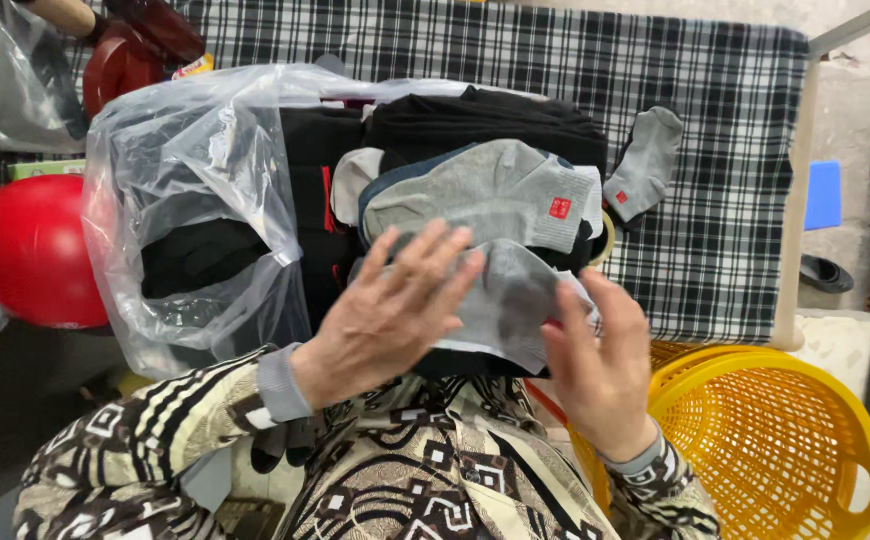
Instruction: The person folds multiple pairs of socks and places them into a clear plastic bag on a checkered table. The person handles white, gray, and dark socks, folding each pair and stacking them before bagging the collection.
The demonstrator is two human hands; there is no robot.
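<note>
A grey sock (515, 300) lies flat between the two hands, on top of a heap of dark clothes, its cloth spread wide and slightly blurred. Just above it rests a second grey sock (485, 195), lying sideways with its cuff to the right, a small red square tag near that cuff, and a darker band along its top edge
</note>
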